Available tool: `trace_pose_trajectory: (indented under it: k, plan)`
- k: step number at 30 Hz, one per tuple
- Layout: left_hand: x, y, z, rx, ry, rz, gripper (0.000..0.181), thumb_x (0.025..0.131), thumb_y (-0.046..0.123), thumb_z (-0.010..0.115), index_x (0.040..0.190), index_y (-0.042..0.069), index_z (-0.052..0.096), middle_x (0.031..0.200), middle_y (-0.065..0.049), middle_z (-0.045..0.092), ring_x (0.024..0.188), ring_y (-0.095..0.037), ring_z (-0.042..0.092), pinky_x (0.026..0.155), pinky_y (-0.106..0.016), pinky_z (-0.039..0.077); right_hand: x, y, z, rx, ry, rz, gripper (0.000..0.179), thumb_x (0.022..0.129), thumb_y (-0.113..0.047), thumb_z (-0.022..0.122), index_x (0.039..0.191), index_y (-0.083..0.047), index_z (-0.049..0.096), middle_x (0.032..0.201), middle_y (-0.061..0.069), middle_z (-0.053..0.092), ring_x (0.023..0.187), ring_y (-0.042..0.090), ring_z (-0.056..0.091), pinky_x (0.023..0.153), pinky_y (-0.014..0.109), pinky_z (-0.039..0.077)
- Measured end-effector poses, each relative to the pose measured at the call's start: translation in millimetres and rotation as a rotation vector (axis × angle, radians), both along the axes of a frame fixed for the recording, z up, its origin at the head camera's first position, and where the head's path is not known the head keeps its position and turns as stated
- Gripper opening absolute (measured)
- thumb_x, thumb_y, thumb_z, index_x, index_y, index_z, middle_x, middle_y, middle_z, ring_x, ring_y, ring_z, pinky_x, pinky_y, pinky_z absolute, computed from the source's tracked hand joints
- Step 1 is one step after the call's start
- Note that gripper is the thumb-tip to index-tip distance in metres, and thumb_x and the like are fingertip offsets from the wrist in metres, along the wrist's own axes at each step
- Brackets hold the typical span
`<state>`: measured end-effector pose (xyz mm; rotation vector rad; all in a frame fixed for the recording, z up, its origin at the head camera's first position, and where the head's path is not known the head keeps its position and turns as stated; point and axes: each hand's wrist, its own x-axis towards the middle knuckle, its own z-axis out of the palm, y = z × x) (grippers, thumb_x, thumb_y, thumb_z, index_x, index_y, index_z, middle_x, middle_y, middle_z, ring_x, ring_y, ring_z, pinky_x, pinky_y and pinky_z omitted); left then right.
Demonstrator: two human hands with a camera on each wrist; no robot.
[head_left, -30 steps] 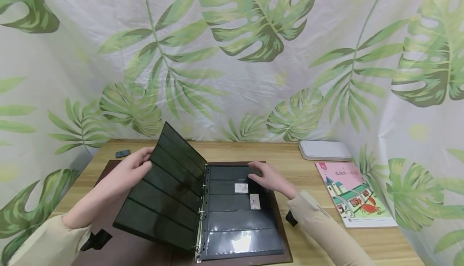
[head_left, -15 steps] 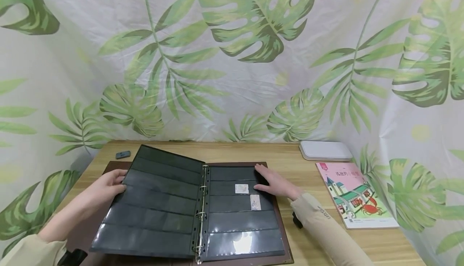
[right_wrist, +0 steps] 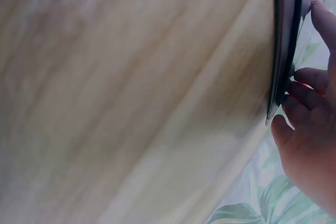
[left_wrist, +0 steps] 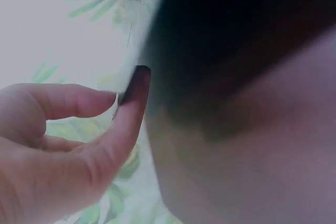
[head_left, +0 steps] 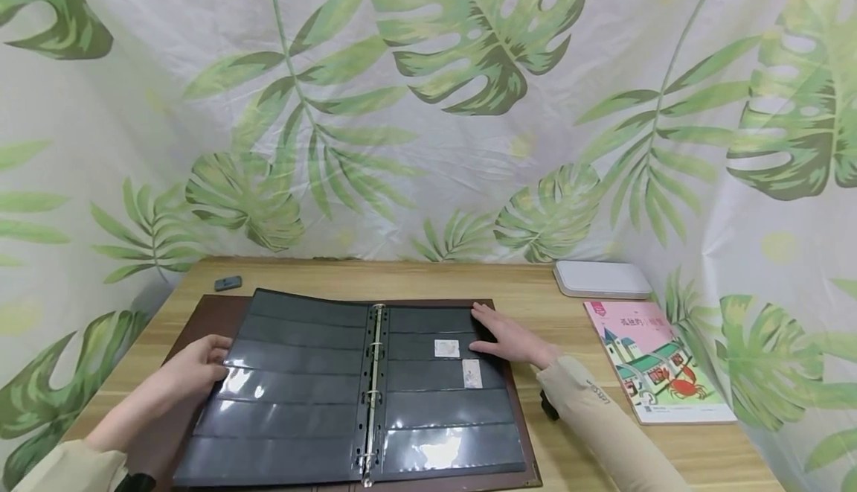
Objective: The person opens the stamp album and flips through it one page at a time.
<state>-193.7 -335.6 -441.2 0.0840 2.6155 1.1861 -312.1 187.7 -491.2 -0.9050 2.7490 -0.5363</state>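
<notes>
A ring binder album with a brown cover (head_left: 216, 317) lies spread on the table, black pocket pages on both sides of its metal rings (head_left: 372, 395). My left hand (head_left: 194, 369) pinches the outer edge of the left page (head_left: 288, 395), which slopes down toward the cover. In the left wrist view, thumb and finger of that hand (left_wrist: 79, 150) meet at the dark page edge. My right hand (head_left: 509, 337) rests with extended fingers on the upper outer part of the right page (head_left: 455, 410). Two small stamp-like pieces, one wide (head_left: 446, 348) and one tall (head_left: 472, 374), sit in its pockets.
A pink illustrated book (head_left: 659, 362) lies right of the album, with a pale flat case (head_left: 601, 279) behind it. At the back left is a small dark grey object (head_left: 228, 283). A leaf-patterned curtain (head_left: 428, 142) hangs behind the wooden table (head_left: 469, 276).
The left page has swung over from steeply raised to nearly flat, with my left hand going left and down along with it. My right hand shifted slightly right on the right page.
</notes>
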Motion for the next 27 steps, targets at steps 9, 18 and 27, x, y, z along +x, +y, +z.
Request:
trace_pose_trajectory:
  k: [9, 18, 27]
  plan:
    - [1.5, 9.4, -10.8, -0.319, 0.161, 0.007, 0.059, 0.082, 0.009, 0.074, 0.124, -0.023, 0.047, 0.102, -0.032, 0.064, 0.086, -0.034, 0.066, 0.070, -0.045, 0.055, 3.0, 0, 3.0, -0.015, -0.014, 0.016, 0.086, 0.093, -0.044, 0.067, 0.154, 0.004, 0.029, 0.163, 0.023, 0.022, 0.152, 0.040, 0.023, 0.120, 0.055, 0.028]
    - [-1.1, 13.6, -20.3, -0.408, 0.278, -0.036, 0.061, 0.078, 0.014, 0.079, 0.119, -0.024, 0.054, 0.098, -0.028, 0.064, 0.084, -0.033, 0.064, 0.070, -0.046, 0.054, -1.5, 3, -2.4, 0.011, 0.036, -0.024, 0.098, 0.087, -0.050, 0.071, 0.153, 0.007, 0.027, 0.163, 0.026, 0.020, 0.151, 0.041, 0.023, 0.121, 0.052, 0.028]
    - [4.9, 21.1, -39.4, -0.384, 0.433, -0.162, 0.090, 0.079, 0.037, 0.082, 0.138, -0.018, 0.043, 0.142, -0.042, 0.041, 0.129, -0.061, 0.040, 0.098, -0.068, 0.040, -1.5, 4, -4.4, 0.018, 0.046, -0.031, 0.098, 0.086, -0.051, 0.071, 0.153, 0.006, 0.029, 0.163, 0.024, 0.022, 0.151, 0.041, 0.025, 0.120, 0.052, 0.030]
